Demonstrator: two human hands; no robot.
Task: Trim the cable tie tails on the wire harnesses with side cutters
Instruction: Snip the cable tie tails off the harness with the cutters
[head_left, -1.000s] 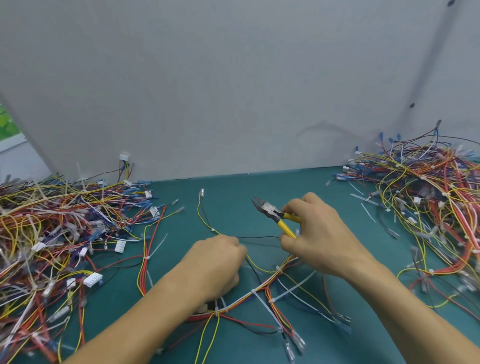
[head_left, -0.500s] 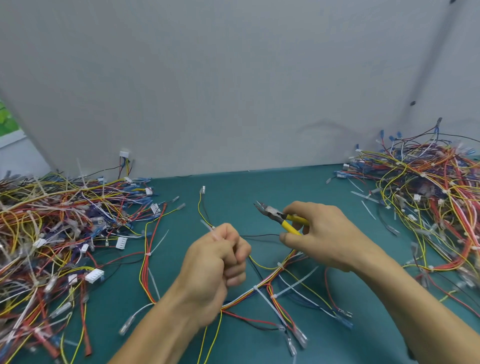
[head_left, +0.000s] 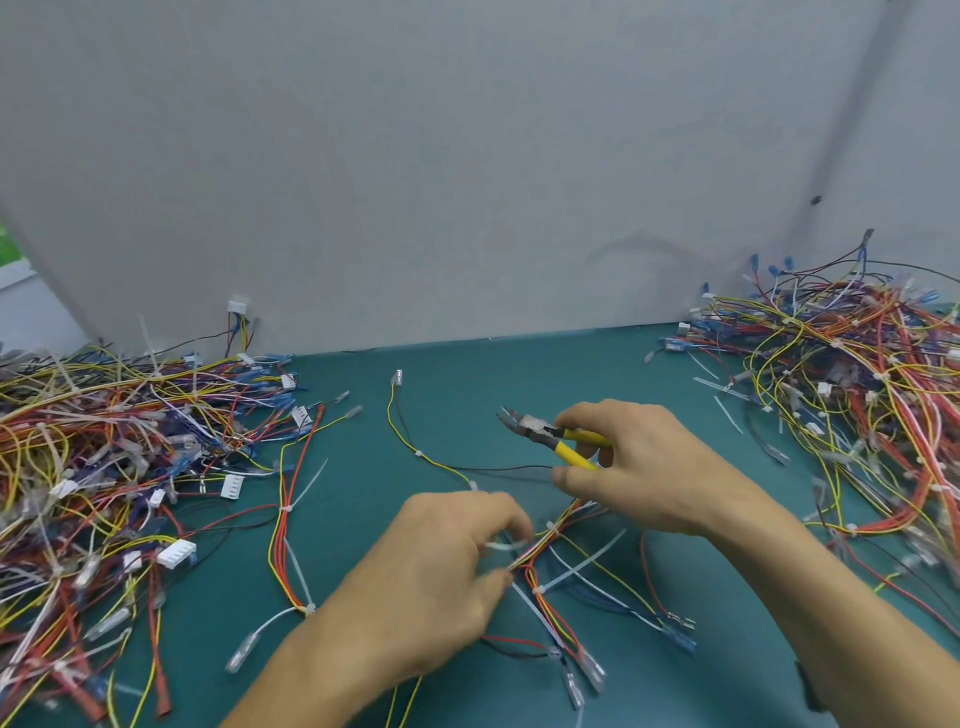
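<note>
A wire harness (head_left: 550, 597) of red, yellow, orange and blue wires lies on the green mat in front of me, with several white cable tie tails sticking out. My left hand (head_left: 441, 577) rests low on it and pinches a white cable tie tail (head_left: 506, 545) beside the bundle. My right hand (head_left: 639, 467) holds yellow-handled side cutters (head_left: 550, 436) above the harness, jaws pointing left and slightly apart, clear of any tie.
A big tangle of harnesses (head_left: 104, 467) covers the left of the mat (head_left: 467, 379); another pile of harnesses (head_left: 857, 405) fills the right. A separate red-and-yellow harness (head_left: 291, 519) with ties lies left of my hand. A grey wall (head_left: 467, 156) stands behind.
My left hand was raised in a fist with the harness; it has dropped back to the mat and now pinches a tie tail. My right hand with the cutters stayed nearly still.
</note>
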